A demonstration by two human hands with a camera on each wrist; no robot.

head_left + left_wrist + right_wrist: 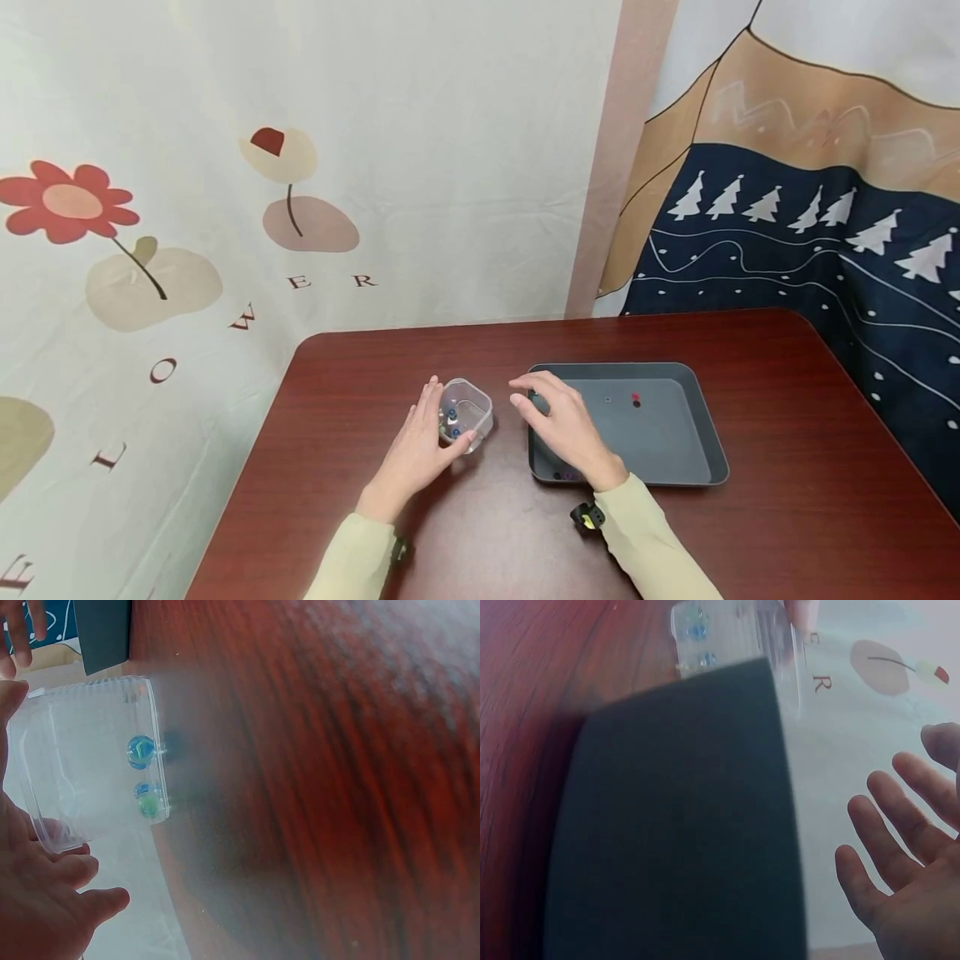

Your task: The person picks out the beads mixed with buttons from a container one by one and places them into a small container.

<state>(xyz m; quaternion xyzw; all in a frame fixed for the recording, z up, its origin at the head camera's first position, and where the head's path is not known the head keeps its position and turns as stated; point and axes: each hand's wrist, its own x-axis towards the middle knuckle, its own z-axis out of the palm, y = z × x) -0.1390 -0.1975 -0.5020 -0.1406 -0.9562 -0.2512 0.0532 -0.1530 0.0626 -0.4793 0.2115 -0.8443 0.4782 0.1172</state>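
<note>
A clear plastic container point(480, 408) stands on the table left of the grey tray. My left hand point(417, 448) holds it from the left, with the thumb at its near rim and the fingers along its side. Several blue and green glass marbles point(141, 752) lie in its bottom. My right hand point(564, 423) hovers over the left part of the grey tray point(675, 442), fingers spread and holding nothing. In the right wrist view, the tray's dark outer wall point(682, 825) hides part of the container.
Small red and dark pieces point(636, 400) lie in the tray, and more dark bits point(558, 476) sit by its near left corner. The reddish-brown wooden table point(495, 542) ends at the back against a printed cloth point(465, 167).
</note>
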